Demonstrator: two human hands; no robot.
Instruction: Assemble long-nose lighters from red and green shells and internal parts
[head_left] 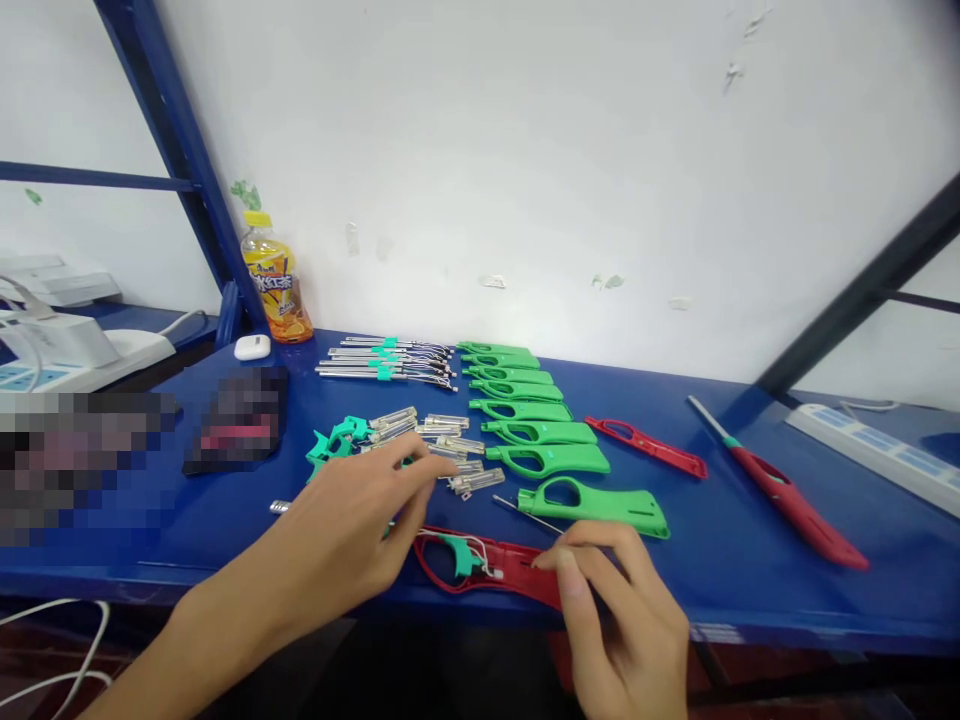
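Observation:
My right hand (626, 620) pinches the right end of a red lighter handle half (517, 565) at the table's front edge. Inside this shell sit a green trigger (463, 556) and thin white wires. My left hand (375, 510) is above the shell's left end, fingers stretched out and apart. Its fingertips reach the pile of clear fuel tanks (476, 482); whether they touch one I cannot tell. Left of the pile lie several green triggers (337, 440), partly behind my left hand. A thin metal rod (529, 513) lies just beyond the red shell.
Green handle halves (551, 460) form a column, with metal lighter tubes (386, 360) behind on the left. To the right lie another red half (652, 447), an assembled red lighter (787, 490) and a power strip (877, 455). A drink bottle (277, 285) and white case (253, 347) stand back left.

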